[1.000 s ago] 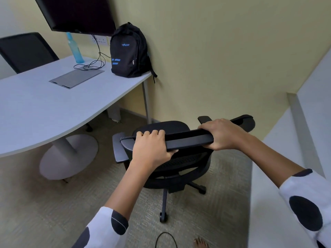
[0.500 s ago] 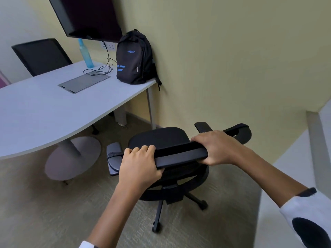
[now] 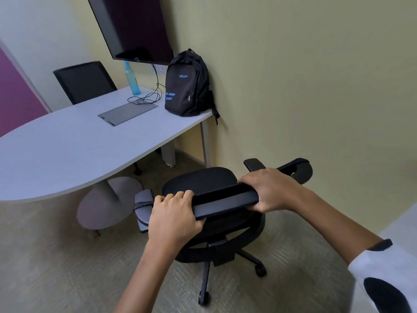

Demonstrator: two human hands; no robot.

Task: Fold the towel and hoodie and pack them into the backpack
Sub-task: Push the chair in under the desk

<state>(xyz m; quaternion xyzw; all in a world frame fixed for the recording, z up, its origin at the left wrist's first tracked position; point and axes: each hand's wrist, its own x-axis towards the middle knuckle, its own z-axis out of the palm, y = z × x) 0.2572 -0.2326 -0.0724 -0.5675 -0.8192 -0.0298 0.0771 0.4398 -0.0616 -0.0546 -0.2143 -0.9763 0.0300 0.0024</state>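
Head camera shows that you have closed in on the desk over the last second: the backpack (image 3: 188, 84) and the monitor (image 3: 135, 28) have grown larger and slid toward the upper centre of the frame, and the office chair (image 3: 209, 193) has travelled with you, so it now sits lower centre, near the curved edge of the white desk (image 3: 56, 154). That tells me you are wheeling the chair into place rather than handling any clothing yet. Neither the towel nor the hoodie appears anywhere in view, so folding has not begun, and the backpack stands upright and zipped against the wall at the far right end of the desk, in the upper centre. Your left hand (image 3: 173, 216) wraps the left end of the chair's top bar (image 3: 225, 199), fingers curled over the front and the thumb tucked under. Your right hand (image 3: 270, 188) clamps the right end of the same bar, knuckles up, fingers folded round it. Both grips look firm. On the desk a closed laptop (image 3: 127, 112), a tangle of cable (image 3: 146, 98) and a blue bottle (image 3: 132, 79) lie left of the backpack.
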